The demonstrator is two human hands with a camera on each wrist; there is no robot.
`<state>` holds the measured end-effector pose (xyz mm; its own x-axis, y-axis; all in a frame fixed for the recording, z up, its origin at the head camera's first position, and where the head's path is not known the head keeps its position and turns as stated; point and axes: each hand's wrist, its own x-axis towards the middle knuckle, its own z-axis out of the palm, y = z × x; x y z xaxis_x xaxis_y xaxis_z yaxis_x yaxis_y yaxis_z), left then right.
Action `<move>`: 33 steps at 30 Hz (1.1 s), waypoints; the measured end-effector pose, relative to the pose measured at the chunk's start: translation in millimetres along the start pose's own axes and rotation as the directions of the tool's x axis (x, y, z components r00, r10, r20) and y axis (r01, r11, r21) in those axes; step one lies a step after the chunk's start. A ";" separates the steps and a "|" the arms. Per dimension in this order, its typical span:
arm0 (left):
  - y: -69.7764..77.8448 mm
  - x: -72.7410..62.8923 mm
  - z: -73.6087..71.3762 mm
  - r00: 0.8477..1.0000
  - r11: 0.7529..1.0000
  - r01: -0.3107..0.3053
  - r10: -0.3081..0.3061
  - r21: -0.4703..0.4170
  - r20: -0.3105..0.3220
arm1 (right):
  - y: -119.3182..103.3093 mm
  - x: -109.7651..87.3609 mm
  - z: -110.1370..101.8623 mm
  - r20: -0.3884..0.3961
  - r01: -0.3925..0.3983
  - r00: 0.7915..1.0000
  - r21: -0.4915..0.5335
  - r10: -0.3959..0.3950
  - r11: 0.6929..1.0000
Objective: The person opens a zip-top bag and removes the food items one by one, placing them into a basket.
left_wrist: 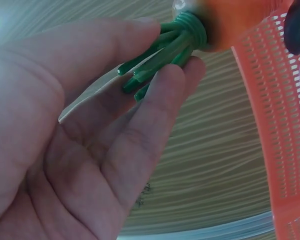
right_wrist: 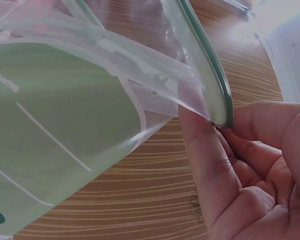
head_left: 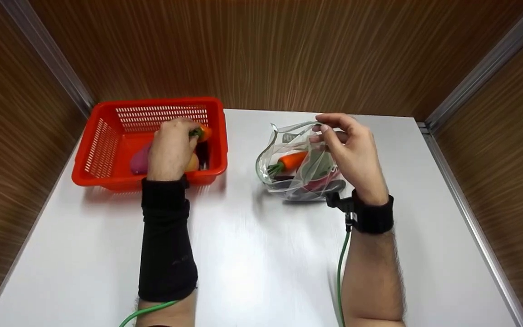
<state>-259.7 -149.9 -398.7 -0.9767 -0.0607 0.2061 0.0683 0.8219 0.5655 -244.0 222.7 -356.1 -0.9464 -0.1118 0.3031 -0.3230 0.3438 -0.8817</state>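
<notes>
the red basket (head_left: 100,150) sits near the back left of the white table (head_left: 243,254). a strip of table lies between it and the clear bag (head_left: 318,165), with more table to the right. the left hand (head_left: 170,147) pinches a carrot (head_left: 205,132) by its green top, at the basket's right side. the right hand (head_left: 357,150) pinches the bag's top edge; a second carrot (head_left: 294,160) lies inside.

Left: long black sleeve (head_left: 166,254), green cable (head_left: 152,309). Right: black wristband (head_left: 376,215), small black camera (head_left: 333,200), second green cable (head_left: 339,272).
</notes>
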 end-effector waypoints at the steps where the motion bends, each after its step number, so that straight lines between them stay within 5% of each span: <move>1: -0.5 0.7 1.8 1.000 1.000 -0.007 0.007 0.004 0.002 | -0.4 -0.3 0.1 0.002 -0.002 1.000 -0.001 0.002 1.000; 13: 1.0 2.4 6.7 0.995 0.998 -0.014 0.007 0.063 0.097 | -5.1 2.0 0.7 0.009 0.001 1.000 0.020 -0.002 1.000; 21: 4.7 7.1 16.2 0.957 0.995 0.043 -0.066 0.085 0.283 | -6.7 2.6 -0.2 0.011 -0.011 1.000 0.024 0.011 1.000; 33: 0.9 2.9 11.6 0.931 0.994 0.029 -0.066 0.108 0.359 | -7.7 4.2 -1.0 0.023 -0.014 1.000 -0.002 0.014 1.000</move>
<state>-264.8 -142.8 -406.9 -0.9869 0.0925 -0.1324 0.0175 0.8763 0.4815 -245.4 220.5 -347.7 -0.9506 -0.1289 0.2822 -0.3098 0.3468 -0.8853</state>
